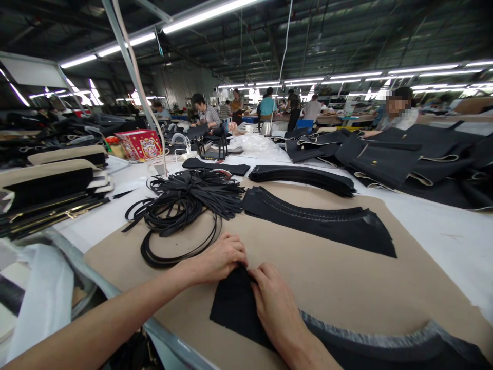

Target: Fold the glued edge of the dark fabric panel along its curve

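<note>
A curved black fabric panel [234, 300] lies along the near side of the beige sheet, a greyish band following its upper edge. At the panel's upper left end, the fingers of my left hand [225, 255] are closed on its edge. Right beside them my right hand [275, 303] pinches the same edge between thumb and fingers. My right hand and wrist cover part of the panel. Farther back lies a second curved black panel [319, 221] with a marked line along its curve. Behind it is a stack of curved black pieces [302, 178].
A bundle of black strips [188, 195] with a looped strip lies left of the hands. Black bag parts are piled at right [396, 154] and left [50, 185]. A red patterned box [139, 145] and a pole [134, 67] stand behind. Several people work farther off.
</note>
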{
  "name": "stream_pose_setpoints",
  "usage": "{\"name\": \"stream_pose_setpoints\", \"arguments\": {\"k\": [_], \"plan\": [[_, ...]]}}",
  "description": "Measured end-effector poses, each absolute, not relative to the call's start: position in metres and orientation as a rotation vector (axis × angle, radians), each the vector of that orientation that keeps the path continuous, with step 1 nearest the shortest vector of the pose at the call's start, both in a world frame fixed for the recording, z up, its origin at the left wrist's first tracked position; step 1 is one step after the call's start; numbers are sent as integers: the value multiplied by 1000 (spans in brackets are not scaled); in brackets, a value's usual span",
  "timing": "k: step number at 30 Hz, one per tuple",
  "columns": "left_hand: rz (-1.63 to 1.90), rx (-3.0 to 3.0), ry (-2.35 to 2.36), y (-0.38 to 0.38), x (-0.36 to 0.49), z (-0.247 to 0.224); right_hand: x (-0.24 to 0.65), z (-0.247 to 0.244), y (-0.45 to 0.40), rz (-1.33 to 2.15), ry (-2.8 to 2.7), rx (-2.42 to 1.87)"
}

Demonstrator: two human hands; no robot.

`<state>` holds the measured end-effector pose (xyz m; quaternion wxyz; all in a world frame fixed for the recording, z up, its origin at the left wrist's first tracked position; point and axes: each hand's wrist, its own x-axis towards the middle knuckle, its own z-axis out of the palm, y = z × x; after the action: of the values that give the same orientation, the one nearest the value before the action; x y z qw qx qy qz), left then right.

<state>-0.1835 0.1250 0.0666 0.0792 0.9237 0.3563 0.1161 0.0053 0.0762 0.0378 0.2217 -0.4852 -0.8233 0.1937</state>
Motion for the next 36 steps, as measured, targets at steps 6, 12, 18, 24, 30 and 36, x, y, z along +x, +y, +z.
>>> {"name": "stream_pose_setpoints", "arguments": {"k": [6,12,18,24,30,36], "plan": [[340,2831,981,127,-187,67,4,31,78,500,-2311,-1301],[313,2940,893,127,-199,65,4,33,75,463,-2359,-1313],[300,3029,931,130,-219,63,2,36,75,429,-2421,-1332],[456,2959,1129,122,-222,56,3,37,75,404,-2445,-1337],[362,2976,1155,113,-219,52,3,37,73,322,-2491,-1361],[574,2901,1356,107,-219,55,1,36,73,268,-2524,-1346]]}}
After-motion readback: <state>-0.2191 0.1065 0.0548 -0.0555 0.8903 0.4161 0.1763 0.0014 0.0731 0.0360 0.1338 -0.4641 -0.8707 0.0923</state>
